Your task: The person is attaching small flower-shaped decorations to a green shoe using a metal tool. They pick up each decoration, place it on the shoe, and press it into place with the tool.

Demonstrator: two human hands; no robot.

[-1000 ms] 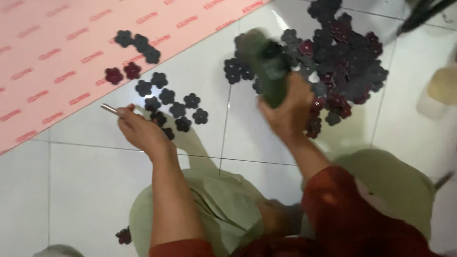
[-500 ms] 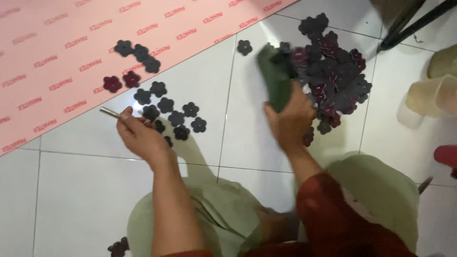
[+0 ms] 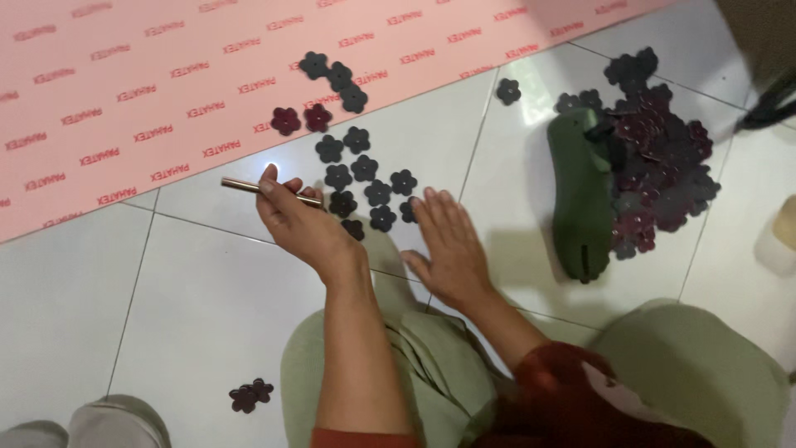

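Observation:
My left hand (image 3: pixel 297 222) grips a thin metal rod (image 3: pixel 249 187) that points left over the white tile floor. My right hand (image 3: pixel 448 245) lies flat and empty on the tile, fingers spread, just right of a loose row of dark flower-shaped cutouts (image 3: pixel 365 170). A dark green shoe last (image 3: pixel 579 192) rests on the floor to the right, apart from both hands, against a heap of dark and maroon flower cutouts (image 3: pixel 655 153).
A pink printed sheet (image 3: pixel 149 91) covers the floor at the top left, with a few flower pieces (image 3: pixel 336 75) on its edge. A single cutout (image 3: pixel 507 90) lies alone. Another flower piece (image 3: pixel 250 394) lies near my knee. A pale container (image 3: pixel 783 236) stands at the right edge.
My right hand has set the green shoe last down beside the heap and come back left, now flat on the tile. The left hand still holds the rod.

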